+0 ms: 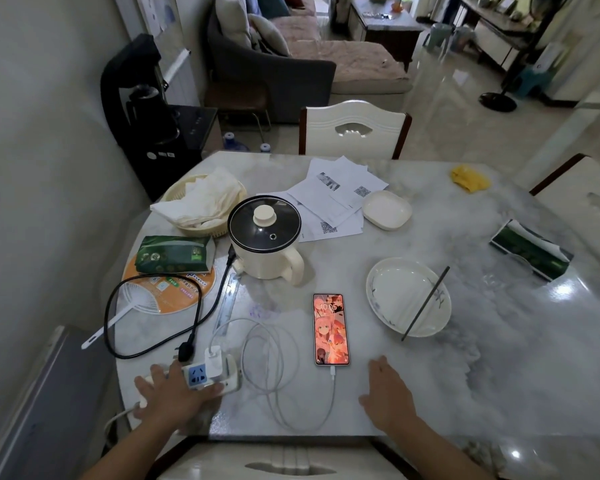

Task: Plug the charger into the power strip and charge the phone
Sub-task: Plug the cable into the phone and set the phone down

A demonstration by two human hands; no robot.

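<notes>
A white power strip with a blue socket lies at the table's near left edge. A white charger stands plugged into it. Its white cable loops across the table and ends in the bottom of the phone, which lies face up with its screen lit. My left hand rests on the strip's left part, fingers curled around it. Just right of the phone's lower end, my right hand lies flat on the table with fingers apart, holding nothing.
A cream electric pot with a glass lid stands behind the strip; its black cord and plug lie loose beside the strip. A plate with chopsticks, a fan, a metal ruler, papers and tissue packs surround them.
</notes>
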